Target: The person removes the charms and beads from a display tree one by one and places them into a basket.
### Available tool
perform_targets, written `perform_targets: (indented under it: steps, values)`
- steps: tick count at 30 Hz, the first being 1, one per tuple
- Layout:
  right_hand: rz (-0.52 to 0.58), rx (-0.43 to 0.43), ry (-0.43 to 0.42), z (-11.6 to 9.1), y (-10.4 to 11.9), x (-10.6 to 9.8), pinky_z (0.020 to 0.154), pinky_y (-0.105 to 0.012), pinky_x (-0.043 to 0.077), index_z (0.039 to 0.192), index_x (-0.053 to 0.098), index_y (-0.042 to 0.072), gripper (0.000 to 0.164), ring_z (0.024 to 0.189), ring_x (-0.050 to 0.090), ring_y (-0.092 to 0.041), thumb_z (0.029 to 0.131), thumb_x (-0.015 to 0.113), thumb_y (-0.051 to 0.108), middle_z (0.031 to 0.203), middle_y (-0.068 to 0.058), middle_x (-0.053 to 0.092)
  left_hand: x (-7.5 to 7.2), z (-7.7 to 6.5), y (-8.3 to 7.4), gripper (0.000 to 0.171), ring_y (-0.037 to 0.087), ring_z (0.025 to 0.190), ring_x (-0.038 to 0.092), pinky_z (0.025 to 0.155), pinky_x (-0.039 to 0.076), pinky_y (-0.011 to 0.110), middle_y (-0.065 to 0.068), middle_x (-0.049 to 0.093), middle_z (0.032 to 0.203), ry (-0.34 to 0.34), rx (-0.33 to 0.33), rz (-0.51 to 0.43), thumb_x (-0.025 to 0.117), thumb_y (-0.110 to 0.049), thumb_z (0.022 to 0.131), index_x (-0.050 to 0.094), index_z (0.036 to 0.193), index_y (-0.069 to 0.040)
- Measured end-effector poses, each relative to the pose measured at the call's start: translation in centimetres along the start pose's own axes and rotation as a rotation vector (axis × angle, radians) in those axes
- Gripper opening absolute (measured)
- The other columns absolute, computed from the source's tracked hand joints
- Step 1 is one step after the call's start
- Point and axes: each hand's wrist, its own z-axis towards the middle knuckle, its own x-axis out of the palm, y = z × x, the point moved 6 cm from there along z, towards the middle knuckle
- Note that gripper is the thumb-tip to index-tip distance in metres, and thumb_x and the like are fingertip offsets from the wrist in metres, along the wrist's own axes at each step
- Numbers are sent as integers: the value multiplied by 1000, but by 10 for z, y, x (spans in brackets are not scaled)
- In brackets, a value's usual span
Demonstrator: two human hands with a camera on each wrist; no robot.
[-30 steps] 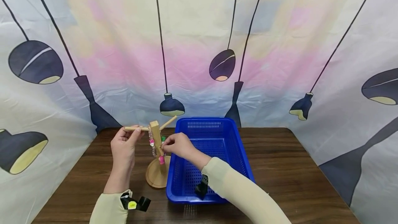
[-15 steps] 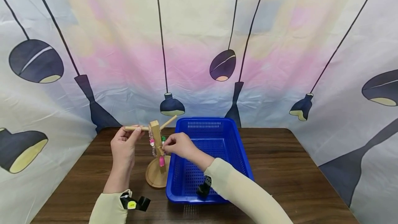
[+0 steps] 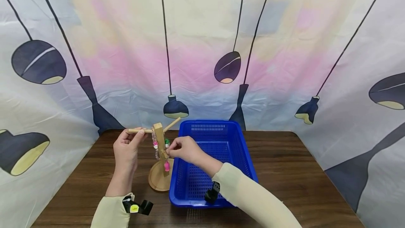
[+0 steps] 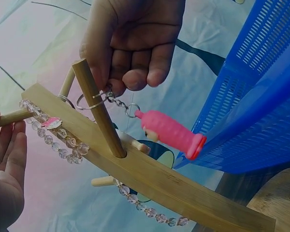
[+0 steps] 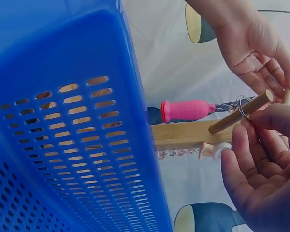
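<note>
A wooden peg stand (image 3: 160,140) stands upright on a round base (image 3: 156,180). My left hand (image 3: 126,147) grips its upper left peg (image 3: 134,131) between thumb and fingers. With thumb and fingertips, my right hand (image 3: 185,149) pinches the metal ring (image 5: 242,112) of a keychain. That ring is around a peg (image 4: 99,108) facing me. A pink figure (image 4: 171,133) dangles from its short chain, apart from the post. Clear beaded bracelets (image 4: 58,140) hang on the stand, one with a pink charm (image 4: 51,123). Behind the post hangs a green and white figure (image 3: 167,143), partly hidden.
A blue perforated plastic basket (image 3: 250,164) stands right beside the stand, under my right forearm. Another peg (image 3: 172,124) sticks out at the upper right. The dark wooden table (image 3: 284,171) ends at a printed curtain (image 3: 202,45).
My right hand has shifted slightly right and down. The pink figure has swung a little to the right, away from the post. My left hand stays on its peg.
</note>
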Motion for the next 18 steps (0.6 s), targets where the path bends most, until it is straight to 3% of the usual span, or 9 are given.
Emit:
perform_targets:
  steps: [18]
  values:
    - [-20,-35,28,-14,11,-6,62,-11,43,92,76,-1,7,71,54,-2,92,70,2,99,-19,76,1,-2,-2,24,6,76,74,74,64,15,-3,77,81,5,1,11,62,14,94,72,89,-7]
